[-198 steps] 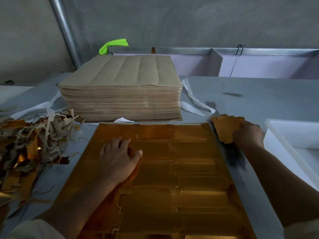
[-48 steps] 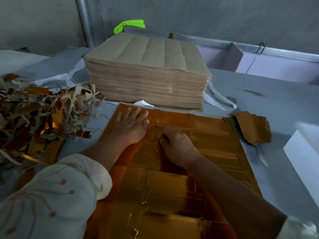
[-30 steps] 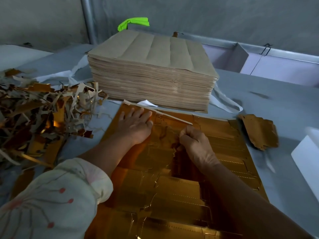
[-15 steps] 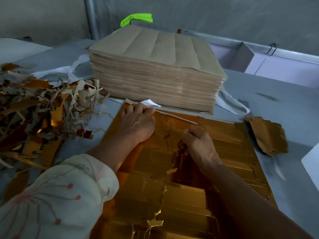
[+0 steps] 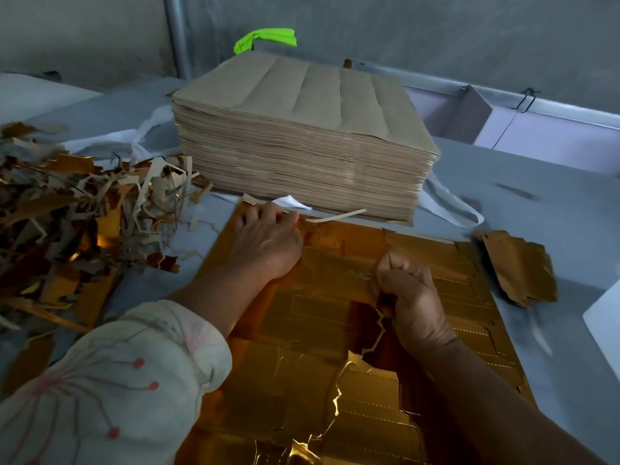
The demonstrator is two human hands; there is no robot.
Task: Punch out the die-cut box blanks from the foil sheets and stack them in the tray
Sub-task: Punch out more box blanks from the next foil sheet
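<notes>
A gold foil sheet with die-cut box outlines lies flat on the grey table in front of me. My left hand presses flat on its far left corner, fingers straight. My right hand is curled into a fist near the sheet's middle, gripping a jagged strip of foil waste that tears along the cut lines toward me. A small pile of punched-out blanks lies on the table to the right. A corner of the white tray shows at the right edge.
A tall stack of brown sheets stands just beyond the foil sheet. A heap of foil and paper scraps covers the table's left side. White strapping lies beside the stack. Metal bins line the back right.
My right hand has pulled the waste strip back toward me, and the tear has run further down the sheet. A thin strip lifted at the far edge. My left hand stayed pressed in place.
</notes>
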